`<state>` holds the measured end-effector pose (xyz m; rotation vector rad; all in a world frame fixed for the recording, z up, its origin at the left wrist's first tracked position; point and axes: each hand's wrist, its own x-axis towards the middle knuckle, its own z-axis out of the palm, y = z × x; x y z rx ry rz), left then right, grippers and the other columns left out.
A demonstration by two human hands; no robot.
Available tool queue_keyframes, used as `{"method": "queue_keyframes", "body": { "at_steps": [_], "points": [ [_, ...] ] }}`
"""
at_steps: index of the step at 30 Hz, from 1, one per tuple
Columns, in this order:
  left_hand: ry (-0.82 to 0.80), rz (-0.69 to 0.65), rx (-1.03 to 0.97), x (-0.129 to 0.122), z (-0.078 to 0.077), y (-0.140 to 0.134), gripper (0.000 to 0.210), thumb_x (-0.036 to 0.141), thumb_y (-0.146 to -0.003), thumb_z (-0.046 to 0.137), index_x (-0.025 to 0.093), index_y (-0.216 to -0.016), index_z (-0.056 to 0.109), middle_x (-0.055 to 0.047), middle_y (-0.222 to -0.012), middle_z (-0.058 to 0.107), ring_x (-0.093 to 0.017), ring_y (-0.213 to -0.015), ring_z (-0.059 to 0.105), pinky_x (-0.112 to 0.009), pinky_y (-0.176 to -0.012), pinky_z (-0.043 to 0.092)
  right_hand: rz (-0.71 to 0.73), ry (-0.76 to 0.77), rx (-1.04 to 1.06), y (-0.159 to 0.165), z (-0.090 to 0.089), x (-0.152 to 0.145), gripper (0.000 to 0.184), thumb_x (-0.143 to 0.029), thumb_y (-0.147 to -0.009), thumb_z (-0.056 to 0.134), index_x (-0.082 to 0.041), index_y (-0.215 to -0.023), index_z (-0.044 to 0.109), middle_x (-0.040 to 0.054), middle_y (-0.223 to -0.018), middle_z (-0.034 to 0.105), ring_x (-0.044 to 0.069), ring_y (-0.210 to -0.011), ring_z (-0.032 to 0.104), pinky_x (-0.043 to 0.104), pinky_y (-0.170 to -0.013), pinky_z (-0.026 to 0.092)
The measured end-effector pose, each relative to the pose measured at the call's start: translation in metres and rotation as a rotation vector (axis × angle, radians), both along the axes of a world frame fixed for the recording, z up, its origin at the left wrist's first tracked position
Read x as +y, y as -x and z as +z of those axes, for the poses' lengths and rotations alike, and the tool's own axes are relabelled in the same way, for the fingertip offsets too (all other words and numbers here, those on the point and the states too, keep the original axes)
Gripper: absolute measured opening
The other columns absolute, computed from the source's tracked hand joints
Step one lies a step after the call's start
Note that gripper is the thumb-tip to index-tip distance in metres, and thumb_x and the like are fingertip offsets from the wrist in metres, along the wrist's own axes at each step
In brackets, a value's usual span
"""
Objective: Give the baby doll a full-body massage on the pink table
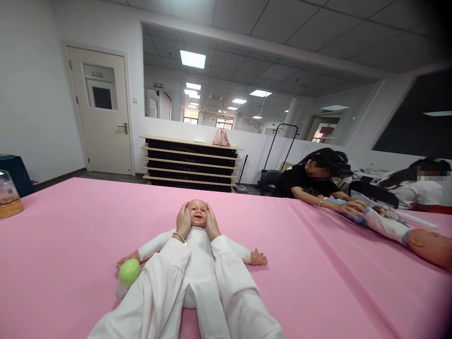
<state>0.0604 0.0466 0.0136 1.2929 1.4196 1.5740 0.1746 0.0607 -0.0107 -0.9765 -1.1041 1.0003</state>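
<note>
On its back on the pink-covered table lies a baby doll (198, 247) in white cloth, face up with its arms spread wide. My left hand (183, 221) cups one side of the doll's head, and my right hand (213, 222) cups the other, fingers long and close together. Between my palms the doll's face (198, 213) shows; the back of its head is hidden. White sleeves cover my forearms, which lie above the doll's body. By my left forearm is a small container with a green rounded top (129, 271), partly hidden by the sleeve.
Pink cloth (300, 282) covers the table. A bottle of amber liquid (10, 197) stands at the left edge. To the right, a person in black (307, 183) handles another doll (388, 223). Behind are a stack of dark boards (190, 162) and a trolley (278, 155).
</note>
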Motion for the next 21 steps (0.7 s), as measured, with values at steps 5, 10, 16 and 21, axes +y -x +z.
{"method": "queue_keyframes", "body": {
  "at_steps": [5, 10, 16, 21],
  "points": [
    [-0.078, -0.101, 0.020, -0.011, -0.009, 0.002, 0.042, 0.036, -0.084, 0.034, 0.015, -0.119, 0.046, -0.010, -0.130, 0.045, -0.019, -0.121, 0.039, -0.032, -0.102, 0.028, 0.106, 0.012, -0.003, -0.012, -0.011, -0.022, 0.074, -0.052, -0.070, 0.053, -0.023, -0.134, 0.029, 0.0030, -0.136, 0.038, 0.021, -0.122, 0.040, 0.038, -0.100, 0.034],
    [-0.164, -0.208, 0.088, -0.019, -0.019, 0.008, 0.067, 0.040, -0.069, 0.061, 0.019, -0.128, 0.037, -0.008, -0.139, 0.032, -0.022, -0.131, 0.020, -0.037, -0.108, 0.016, 0.189, -0.058, -0.095, -0.015, -0.010, -0.038, 0.099, -0.040, -0.057, 0.073, -0.025, -0.138, 0.018, 0.0047, -0.140, 0.031, 0.022, -0.125, 0.035, 0.040, -0.103, 0.030],
    [-0.158, -0.291, 0.149, -0.022, -0.025, 0.017, 0.091, 0.041, -0.057, 0.071, 0.020, -0.134, 0.027, -0.010, -0.143, 0.021, -0.026, -0.133, 0.012, -0.040, -0.108, 0.015, 0.203, -0.021, -0.068, -0.014, -0.004, -0.040, 0.097, -0.036, -0.057, 0.073, -0.026, -0.137, 0.021, 0.0054, -0.139, 0.032, 0.024, -0.122, 0.039, 0.042, -0.100, 0.034],
    [-0.128, -0.248, 0.267, -0.022, -0.026, 0.016, 0.101, 0.043, -0.053, 0.074, 0.019, -0.136, 0.021, -0.011, -0.144, 0.017, -0.026, -0.133, 0.009, -0.041, -0.108, 0.013, 0.197, -0.032, -0.048, -0.014, -0.006, -0.037, 0.090, -0.034, -0.058, 0.071, -0.027, -0.135, 0.026, 0.0024, -0.142, 0.027, 0.023, -0.125, 0.035, 0.041, -0.102, 0.032]
  ]
}}
